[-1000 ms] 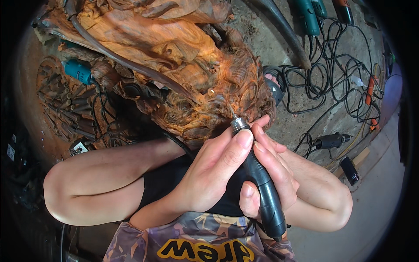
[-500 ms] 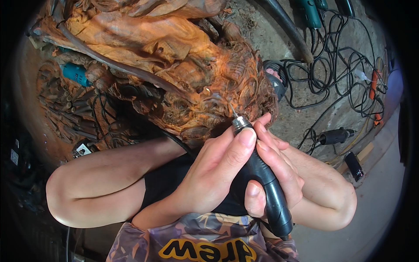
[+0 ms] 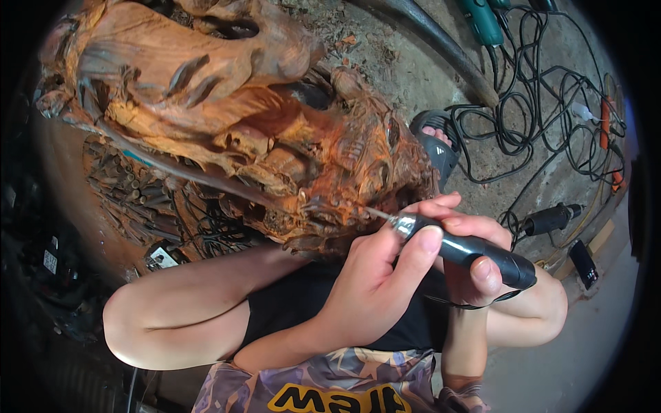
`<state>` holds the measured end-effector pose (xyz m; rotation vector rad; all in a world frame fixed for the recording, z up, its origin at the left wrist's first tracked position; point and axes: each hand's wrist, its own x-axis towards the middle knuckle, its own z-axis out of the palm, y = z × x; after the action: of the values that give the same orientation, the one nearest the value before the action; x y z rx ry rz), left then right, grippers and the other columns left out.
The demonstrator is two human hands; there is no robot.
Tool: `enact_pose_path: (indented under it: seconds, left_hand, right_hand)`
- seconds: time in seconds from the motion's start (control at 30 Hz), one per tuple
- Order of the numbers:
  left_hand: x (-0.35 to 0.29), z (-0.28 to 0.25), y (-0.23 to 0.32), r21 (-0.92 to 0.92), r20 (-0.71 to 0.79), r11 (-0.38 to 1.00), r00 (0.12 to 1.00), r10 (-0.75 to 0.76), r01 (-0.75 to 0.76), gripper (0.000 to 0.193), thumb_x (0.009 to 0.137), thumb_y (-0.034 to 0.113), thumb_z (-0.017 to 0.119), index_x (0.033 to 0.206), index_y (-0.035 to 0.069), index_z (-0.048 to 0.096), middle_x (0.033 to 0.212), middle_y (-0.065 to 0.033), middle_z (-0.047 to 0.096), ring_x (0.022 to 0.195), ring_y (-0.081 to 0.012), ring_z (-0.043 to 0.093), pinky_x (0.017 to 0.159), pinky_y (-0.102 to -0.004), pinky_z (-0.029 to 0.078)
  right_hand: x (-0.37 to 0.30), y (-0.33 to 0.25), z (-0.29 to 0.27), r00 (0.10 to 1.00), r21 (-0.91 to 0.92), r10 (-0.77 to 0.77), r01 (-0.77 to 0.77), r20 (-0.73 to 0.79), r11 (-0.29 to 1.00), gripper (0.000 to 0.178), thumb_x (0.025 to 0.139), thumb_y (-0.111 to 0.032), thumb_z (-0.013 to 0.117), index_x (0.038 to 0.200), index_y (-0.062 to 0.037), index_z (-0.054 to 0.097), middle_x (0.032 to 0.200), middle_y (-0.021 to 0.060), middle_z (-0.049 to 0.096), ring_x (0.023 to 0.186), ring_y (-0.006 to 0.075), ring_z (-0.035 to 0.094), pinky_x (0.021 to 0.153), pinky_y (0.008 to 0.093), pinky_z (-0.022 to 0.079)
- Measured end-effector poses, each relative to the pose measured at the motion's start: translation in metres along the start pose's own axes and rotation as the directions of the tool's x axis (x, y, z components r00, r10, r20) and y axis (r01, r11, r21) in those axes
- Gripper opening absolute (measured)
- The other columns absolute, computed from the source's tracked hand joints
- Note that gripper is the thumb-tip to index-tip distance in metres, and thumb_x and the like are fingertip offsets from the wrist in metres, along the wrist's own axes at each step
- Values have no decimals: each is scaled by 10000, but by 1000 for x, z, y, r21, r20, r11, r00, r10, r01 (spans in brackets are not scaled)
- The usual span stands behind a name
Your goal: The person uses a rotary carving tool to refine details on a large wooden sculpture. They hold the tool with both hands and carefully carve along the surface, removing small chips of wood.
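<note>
In my hands is a black rotary carving tool (image 3: 465, 253) with a silver collar and a thin bit. It lies tilted, its bit pointing up-left at the near edge of a reddish-brown carved wood piece (image 3: 151, 55). The tip appears to meet the wood, though contact is hard to confirm. My left hand (image 3: 375, 286) grips the front of the tool, thumb pressed near the collar. My right hand (image 3: 478, 230) wraps the tool's body, with its fingers over the far side and its thumb on the near side. A thin black cord runs below the right hand.
My crossed legs (image 3: 179, 310) flank the tool. A sandalled foot (image 3: 441, 151) sits beyond the carving. Right of it lie tangled black cables (image 3: 516, 124), a green power tool (image 3: 478, 24), a black tool (image 3: 551, 219) and a phone (image 3: 583, 263). Carving tools (image 3: 131, 193) lie in rows at left.
The rotary tool has swung from steep to a flatter slant, its rear end moving right and up. Both hands turned with it. The view has shifted, showing the carving from another angle.
</note>
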<state>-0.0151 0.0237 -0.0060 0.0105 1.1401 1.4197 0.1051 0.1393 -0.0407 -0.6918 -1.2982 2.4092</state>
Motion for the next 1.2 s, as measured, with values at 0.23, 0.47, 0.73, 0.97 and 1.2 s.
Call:
enact_pose_path:
  seconds: [0.23,0.47,0.73,0.97,1.2]
  left_hand:
    - [6,2,-2,3,-127,999,990,53,-53,471,1083,250,370,1366,-117,456,1489,-274,436,1414,-317,402,1164,-417,302]
    - [9,7,-3,-31,-175,999,984,23,-29,563,1084,354,364,1395,-109,436,1514,-292,390,1432,-341,372,1179,-434,272]
    - [10,9,-4,-72,-208,996,978,27,-43,588,1082,386,363,1393,-107,438,1511,-303,388,1429,-356,375,1175,-444,276]
    - [7,9,-4,-112,-224,994,974,-17,-9,576,1084,363,370,1396,-118,424,1517,-299,385,1433,-346,372,1178,-433,272]
    - [7,6,-3,-42,-198,998,980,28,-37,549,1087,331,376,1396,-120,420,1522,-291,381,1432,-330,371,1175,-423,279]
  right_hand:
    - [40,-5,-3,989,-41,74,-69,125,997,523,858,-395,661,1054,90,673,1065,382,664,989,419,707,924,437,557]
    - [52,4,-10,984,-63,10,1,178,998,529,843,-424,657,1003,79,697,1033,358,686,894,403,738,808,401,597]
    - [57,8,-9,981,-91,-6,25,194,996,528,853,-431,637,994,75,694,1021,354,690,882,395,741,779,406,606]
    - [58,6,-9,976,-101,24,-2,218,995,539,884,-457,615,1011,63,678,1025,345,694,877,375,741,802,395,597]
    - [56,6,-11,974,-86,79,-62,212,994,546,899,-487,614,1010,45,678,1035,323,703,883,368,739,830,375,583]
